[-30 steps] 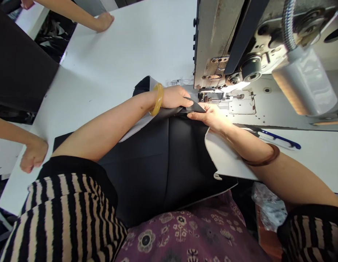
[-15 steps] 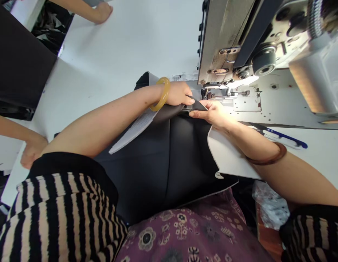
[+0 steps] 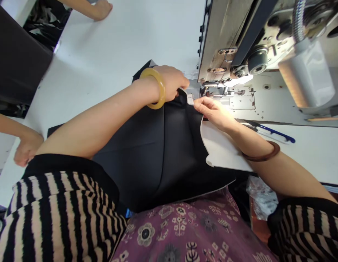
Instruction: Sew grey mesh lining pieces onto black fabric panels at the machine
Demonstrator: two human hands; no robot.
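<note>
A black leather-like sheet [image 3: 147, 153] with a pale backing drapes from the table over my lap. My left hand [image 3: 170, 83], a yellow bangle at its wrist, grips the sheet's far edge with curled fingers. My right hand [image 3: 212, 110] pinches the same edge a little to the right. Between them the edge is turned up, and a short strip of its white underside shows. Just beyond my hands is the needle area of a sewing machine [image 3: 216, 43]; the edge lies in front of it.
A blue-handled cutting tool [image 3: 278, 133] lies on the white table [image 3: 125, 40] right of my right forearm. A lamp [image 3: 308, 78] hangs at the right. Another person's hands [image 3: 102, 9] rest at the table's left side. Clear plastic [image 3: 263, 196] is below the table edge.
My left hand has shifted slightly left and up, its fingers now curled over the edge. The black fold between my hands has opened, and the pale flap under my left wrist is out of sight.
</note>
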